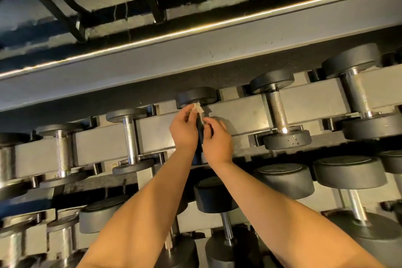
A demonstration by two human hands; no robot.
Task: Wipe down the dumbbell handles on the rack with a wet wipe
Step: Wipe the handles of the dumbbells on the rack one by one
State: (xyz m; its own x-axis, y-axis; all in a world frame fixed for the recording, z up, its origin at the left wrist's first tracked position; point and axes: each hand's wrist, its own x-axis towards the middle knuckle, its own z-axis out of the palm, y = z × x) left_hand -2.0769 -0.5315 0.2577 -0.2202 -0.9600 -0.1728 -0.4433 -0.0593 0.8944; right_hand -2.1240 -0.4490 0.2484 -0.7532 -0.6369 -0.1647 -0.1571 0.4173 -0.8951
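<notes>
Item 1, rack (239,113): grey beam crossing the middle of the frame from lower left to upper right; dumbbells sit across it in cradles, with a second tier below.

Item 2, centre dumbbell (195,95): on the upper tier at frame centre; far black head visible above the hands; near head mostly hidden under the wrists; dark handle (199,130) shows in the narrow gap between the two hands.

Item 3, wet wipe (198,108): small pale crumpled piece, at the far end of that handle, just below the far head; touching the fingertips of both hands.

Item 4, left hand (182,129): forearm rises from the lower left, wrist straight, back of hand to the camera; grip clenched on the wipe, thumb and fingertips pinching its upper edge.

Item 5, right hand (218,140): forearm rises from the lower right, converging with the other at the handle; back of hand up, fingers curled leftward; grip closed round the handle, fingertips meeting the wipe's lower end.

Item 6, neighbouring dumbbells: chrome-handled one (130,137) left of the hands; larger one (277,111) right of them; both apart from the hands.

Item 7, lower-tier dumbbell (285,178): black head, lower right.

Item 8, lit strip (195,28): bright line across the upper frame.
</notes>
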